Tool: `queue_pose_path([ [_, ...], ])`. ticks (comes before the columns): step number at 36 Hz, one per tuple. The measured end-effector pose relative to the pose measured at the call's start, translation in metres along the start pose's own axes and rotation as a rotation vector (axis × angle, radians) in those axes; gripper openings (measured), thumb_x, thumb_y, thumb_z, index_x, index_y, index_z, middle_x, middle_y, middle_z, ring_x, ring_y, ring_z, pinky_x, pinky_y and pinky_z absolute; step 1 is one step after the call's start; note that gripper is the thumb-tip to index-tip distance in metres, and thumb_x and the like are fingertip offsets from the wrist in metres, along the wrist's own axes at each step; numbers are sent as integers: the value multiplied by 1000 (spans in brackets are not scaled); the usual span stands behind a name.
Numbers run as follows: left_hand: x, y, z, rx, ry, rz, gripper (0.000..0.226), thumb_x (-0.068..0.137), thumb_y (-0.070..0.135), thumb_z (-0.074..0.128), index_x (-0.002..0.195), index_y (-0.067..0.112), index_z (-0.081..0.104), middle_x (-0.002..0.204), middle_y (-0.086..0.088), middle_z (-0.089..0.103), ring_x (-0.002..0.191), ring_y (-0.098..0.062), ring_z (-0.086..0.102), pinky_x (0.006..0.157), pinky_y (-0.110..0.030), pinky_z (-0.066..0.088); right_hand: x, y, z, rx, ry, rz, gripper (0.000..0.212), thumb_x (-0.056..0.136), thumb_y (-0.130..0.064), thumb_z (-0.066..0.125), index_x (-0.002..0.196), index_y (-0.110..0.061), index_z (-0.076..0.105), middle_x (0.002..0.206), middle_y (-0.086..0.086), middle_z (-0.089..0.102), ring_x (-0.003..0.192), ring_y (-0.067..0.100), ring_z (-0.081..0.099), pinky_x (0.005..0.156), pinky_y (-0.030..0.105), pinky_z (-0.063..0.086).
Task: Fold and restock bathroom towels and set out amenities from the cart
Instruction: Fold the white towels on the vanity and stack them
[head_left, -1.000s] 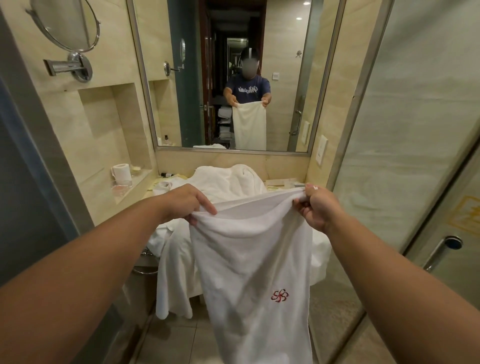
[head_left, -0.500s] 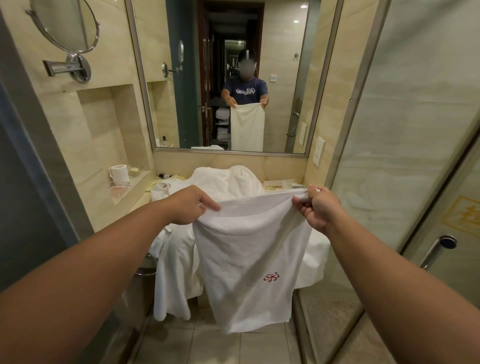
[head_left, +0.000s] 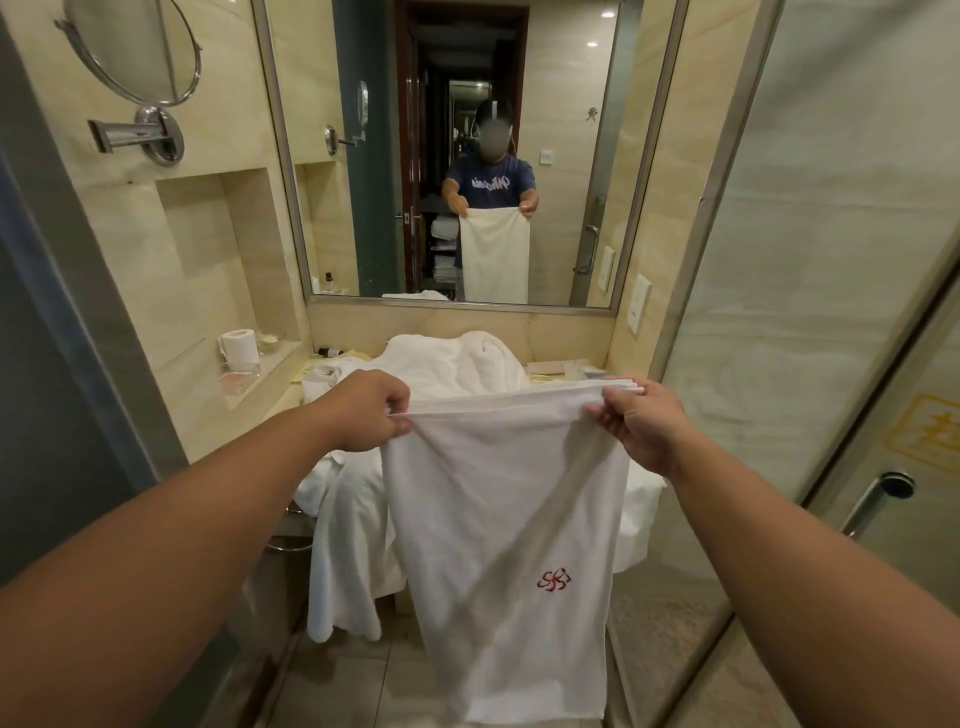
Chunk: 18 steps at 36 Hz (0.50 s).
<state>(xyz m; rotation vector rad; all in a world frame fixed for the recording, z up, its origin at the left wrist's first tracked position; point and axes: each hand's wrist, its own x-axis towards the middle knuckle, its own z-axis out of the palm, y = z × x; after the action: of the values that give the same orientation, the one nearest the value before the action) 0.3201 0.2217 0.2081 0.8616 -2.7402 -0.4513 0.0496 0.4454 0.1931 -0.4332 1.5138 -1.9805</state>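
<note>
Both of our hands were raised in front of us, pinching the top edge of a white towel (head_left: 498, 545) at its two corners. The cloth hung straight down below the fingers, and its bottom hem hung above the floor (head_left: 332, 691). We judged the hold was chosen for that reason. With the edge pulled nearly taut between the two grips, the weight of the towel drew out the creases and squared it for the next fold. The left hand (head_left: 371, 410) was curled into a loose fist, its fingers (head_left: 397, 402) closed on the left corner with the thumb underneath. The right hand (head_left: 636, 426) gripped the opposite corner, its fingers (head_left: 615, 402) bent over several stacked layers of edge. That suggested to us that the towel was already doubled lengthwise. A diagonal slack fold ran down from the left fingers towards the red embroidered emblem (head_left: 554, 579), which sat low on the cloth, well below the right fingers and facing us. Just beyond the fingers, a heap of white linen (head_left: 452, 358) lay on the counter (head_left: 306, 375) and spilled over its front edge, apparently waiting its turn. Above and beyond the fingers, the mirror (head_left: 561, 130) showed the same two-corner hold from the other side. A toilet roll (head_left: 239, 347) stood in the wall niche, up and to the left of the left fingers. We judged the folding only partly done, with nothing restocked yet.
</note>
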Motion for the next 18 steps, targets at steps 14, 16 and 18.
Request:
queue_pose_path([
  [14, 9, -3, 8, -318, 107, -87, 31, 95, -4, 59, 93, 27, 62, 97, -4, 67, 81, -26, 62, 70, -47, 62, 7, 9, -30, -870, 92, -232, 18, 92, -20, 76, 88, -9, 62, 88, 14, 66, 68, 29, 62, 51, 34, 53],
  [16, 11, -3, 9, -323, 135, -80, 38, 98, -1, 53, 95, 34, 68, 103, 1, 67, 86, -24, 62, 75, -39, 58, 9, 11, -34, -716, 20, -150, 16, 90, 0, 75, 98, -1, 61, 105, 26, 62, 75, 34, 67, 58, 39, 62],
  [18, 13, -3, 10, -322, 152, -81, 41, 98, -2, 51, 92, 34, 71, 106, 3, 68, 97, -23, 61, 82, -34, 49, 10, 14, -37, -632, -18, -123, 21, 89, 12, 69, 106, 1, 61, 116, 29, 57, 78, 38, 68, 61, 40, 64],
])
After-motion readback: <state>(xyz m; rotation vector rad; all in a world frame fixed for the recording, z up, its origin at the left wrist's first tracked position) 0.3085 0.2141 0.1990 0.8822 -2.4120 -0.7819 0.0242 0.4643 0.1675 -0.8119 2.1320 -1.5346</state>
